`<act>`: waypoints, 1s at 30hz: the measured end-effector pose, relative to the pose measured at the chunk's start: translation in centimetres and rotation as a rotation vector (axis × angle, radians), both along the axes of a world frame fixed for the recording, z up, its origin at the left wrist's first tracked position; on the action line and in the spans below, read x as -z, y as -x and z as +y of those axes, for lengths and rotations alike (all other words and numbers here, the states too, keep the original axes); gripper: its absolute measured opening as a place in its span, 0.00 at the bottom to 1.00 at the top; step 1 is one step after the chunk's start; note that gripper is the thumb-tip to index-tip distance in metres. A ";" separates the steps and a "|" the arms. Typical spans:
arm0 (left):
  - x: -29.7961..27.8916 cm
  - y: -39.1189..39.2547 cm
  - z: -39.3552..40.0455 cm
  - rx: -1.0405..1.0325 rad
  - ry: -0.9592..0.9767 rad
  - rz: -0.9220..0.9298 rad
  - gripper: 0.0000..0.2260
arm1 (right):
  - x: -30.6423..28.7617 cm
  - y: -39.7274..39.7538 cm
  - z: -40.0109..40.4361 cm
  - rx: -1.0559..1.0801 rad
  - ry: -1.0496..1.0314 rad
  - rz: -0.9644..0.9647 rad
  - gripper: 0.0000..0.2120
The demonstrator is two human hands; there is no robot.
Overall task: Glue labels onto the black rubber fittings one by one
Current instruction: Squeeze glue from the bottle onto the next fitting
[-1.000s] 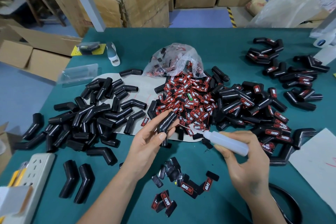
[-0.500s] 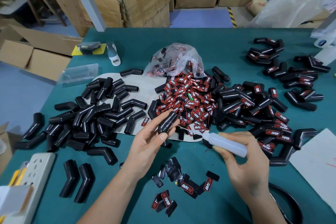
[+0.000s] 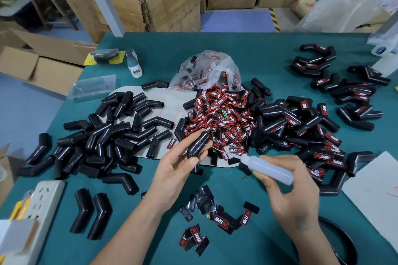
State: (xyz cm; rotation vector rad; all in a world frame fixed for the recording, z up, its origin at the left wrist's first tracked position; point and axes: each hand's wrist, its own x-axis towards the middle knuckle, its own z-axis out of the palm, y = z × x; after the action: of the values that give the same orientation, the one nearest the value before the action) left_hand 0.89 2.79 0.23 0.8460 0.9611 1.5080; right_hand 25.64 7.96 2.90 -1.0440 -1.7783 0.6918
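My left hand holds a bent black rubber fitting between thumb and fingers, above the teal table. My right hand grips a translucent white glue bottle, whose thin nozzle points left and reaches the fitting's side. A heap of red-and-black labels lies just behind the hands, spilling from a clear plastic bag. Unlabelled fittings are piled at the left. Fittings with labels on them lie at the right.
A few loose labels lie near my wrists. Two fittings and a white power strip sit at the near left. White paper is at the right, and a black ring lower right. Cardboard boxes stand beyond the table.
The glue bottle moved left toward the fitting until its nozzle tip reached it. The left hand has hardly shifted.
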 end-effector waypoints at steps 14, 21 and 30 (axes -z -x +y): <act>-0.1 0.0 0.1 -0.005 0.016 0.039 0.23 | 0.1 0.1 -0.1 -0.008 -0.012 -0.011 0.12; -0.1 0.0 0.0 -0.002 0.020 0.058 0.24 | 0.0 0.0 -0.2 0.000 -0.009 -0.021 0.14; -0.1 0.0 0.1 -0.009 0.017 0.101 0.24 | 0.1 0.0 -0.1 0.014 -0.010 -0.017 0.14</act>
State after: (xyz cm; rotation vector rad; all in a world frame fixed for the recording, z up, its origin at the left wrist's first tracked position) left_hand 0.91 2.85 0.30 0.9139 1.0513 1.4745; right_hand 25.66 7.89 2.76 -1.0579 -1.7852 0.6665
